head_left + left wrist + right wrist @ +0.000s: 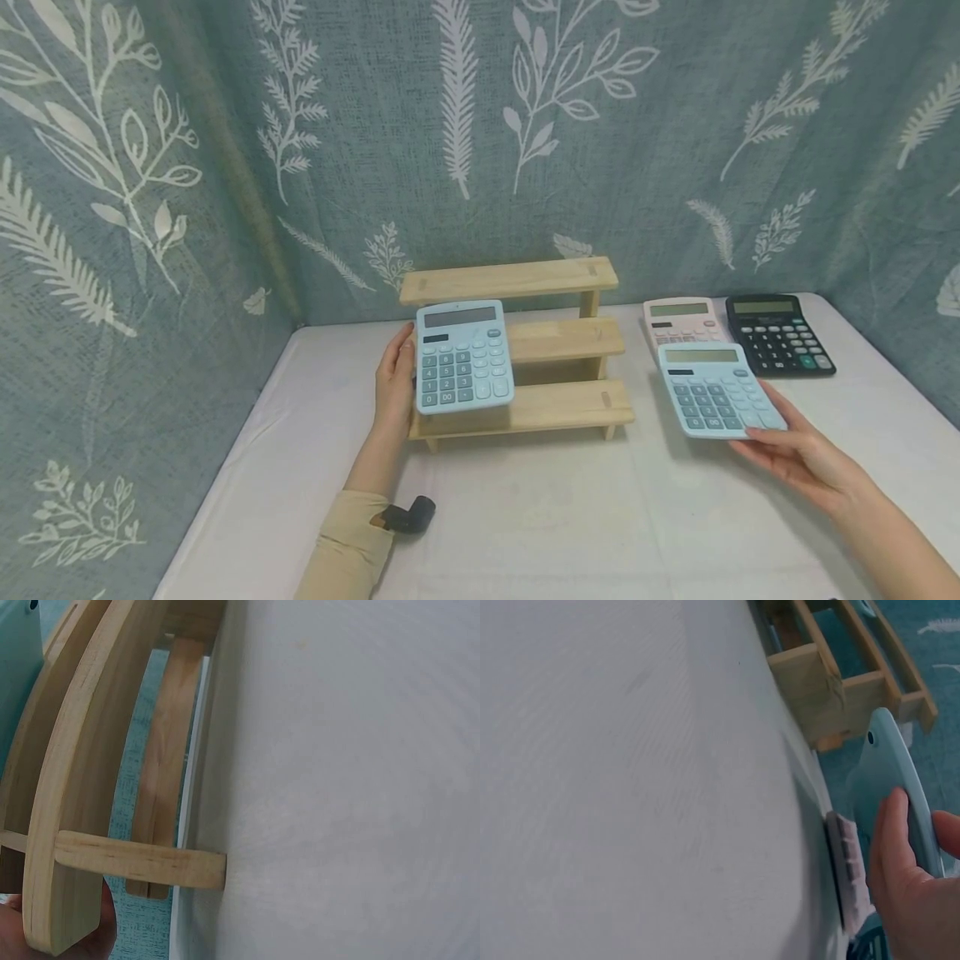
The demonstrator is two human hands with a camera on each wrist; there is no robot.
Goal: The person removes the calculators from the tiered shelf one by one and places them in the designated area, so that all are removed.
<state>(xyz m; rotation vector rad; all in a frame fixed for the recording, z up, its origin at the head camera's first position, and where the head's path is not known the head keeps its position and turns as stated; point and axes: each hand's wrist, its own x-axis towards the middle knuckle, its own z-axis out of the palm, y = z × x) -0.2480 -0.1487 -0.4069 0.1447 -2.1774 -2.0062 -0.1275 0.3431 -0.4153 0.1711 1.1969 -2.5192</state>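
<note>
My left hand [393, 375] holds a light blue calculator [463, 396] by its left side, with part of the grip hidden behind it. Keys and display face up toward the head camera, in front of the left part of a stepped wooden stand [562, 404]. In the left wrist view the stand's planks partly cover that hand. To the right, my right hand [802, 458] pinches a second light blue calculator [701, 379] at its lower right corner, thumb on the keys and fingers beneath. The right wrist view shows this calculator [891, 769] tilted above the white tabletop.
A pale pink calculator [681, 311] lies behind the second blue one, which overlaps it. Beside it lies a black calculator [780, 333]. The stand has three steps and stands on a white-covered table [540, 517]. A green leaf-patterned curtain [480, 125] closes off the back and sides.
</note>
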